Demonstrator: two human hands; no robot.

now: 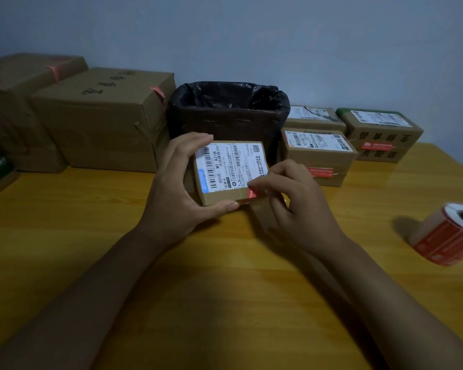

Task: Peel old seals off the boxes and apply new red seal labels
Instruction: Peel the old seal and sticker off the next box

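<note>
Peeling the old red seal off a small box held just in front of the bin.

Around the black-lined bin (229, 113) on the wooden table (225, 276): two large cartons left of it, three small sealed boxes right of it, one roll of red labels (449, 233) farther right and nearer. The small box (230, 172) is gripped by the left hand (177, 188), thumb under, fingers curled over the top. The right hand (297, 201) pinches the red seal (251, 194) at the box's lower edge. Best, I judge, to pull low and slow along the cardboard, so the seal lifts whole without tearing the shipping label.
</note>
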